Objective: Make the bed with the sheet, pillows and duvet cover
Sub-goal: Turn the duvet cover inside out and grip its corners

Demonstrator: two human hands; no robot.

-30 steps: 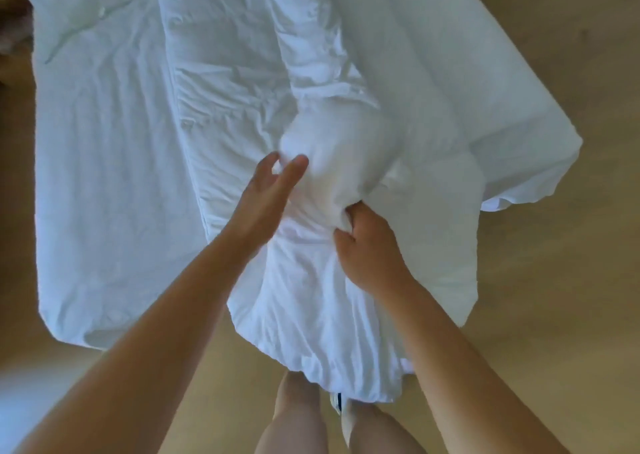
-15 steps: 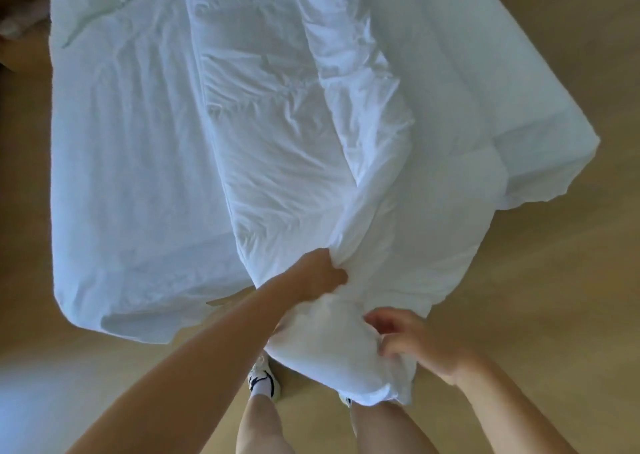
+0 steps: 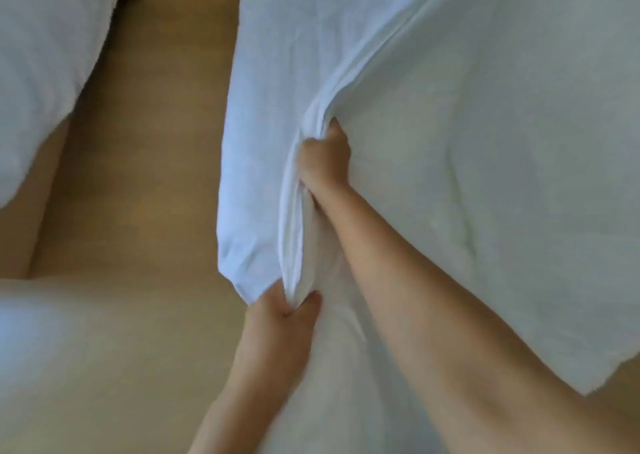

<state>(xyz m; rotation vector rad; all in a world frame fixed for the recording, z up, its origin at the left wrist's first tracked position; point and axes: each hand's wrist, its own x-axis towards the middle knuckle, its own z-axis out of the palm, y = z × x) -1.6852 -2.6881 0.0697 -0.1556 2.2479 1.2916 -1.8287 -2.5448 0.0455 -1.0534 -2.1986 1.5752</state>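
Roughly midway, I judge. The duvet (image 3: 485, 176) lies rumpled right of the floor (image 3: 145, 176), not yet spread flat. The right hand (image 3: 325, 159) has its fingers clenched on a gathered fold. The left hand (image 3: 284, 315), nearer the floor, pinches the fold's lower end. White bedding (image 3: 34, 72) left of the floor is unidentifiable, and no pillow is in place.

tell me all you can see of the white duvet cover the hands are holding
The duvet cover is plain white, soft-looking creased cloth spread across the right of the view, beside the tan floor. A ridge of bunched folds runs diagonally through it. The right hand grips that ridge midway; the left hand pinches its lower end, near a corner.
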